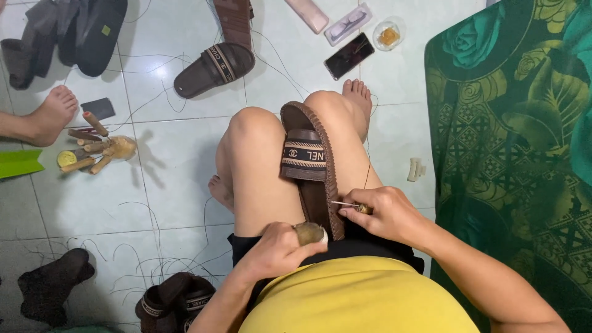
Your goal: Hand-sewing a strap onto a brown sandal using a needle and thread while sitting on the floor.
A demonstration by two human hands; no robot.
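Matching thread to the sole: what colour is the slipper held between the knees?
Dark brown slipper with a black-and-cream strap; head view.

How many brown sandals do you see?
4: one sandal between the knees, one on the tiles above, a strap piece at the top edge, a pair bottom left. More may be hidden.

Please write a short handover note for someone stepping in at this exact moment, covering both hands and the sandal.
Left hand: closed around a wooden-handled tool at the heel end of the sandal.
Right hand: pinching a thin metal needle at the sandal's right edge.
The brown sandal is clamped between the knees, sole edge up.
Done: stitching shows along the visible rim.
Left: the stretch at the heel, where the needle sits. More sandals and spare wooden tools lie on the tiled floor.
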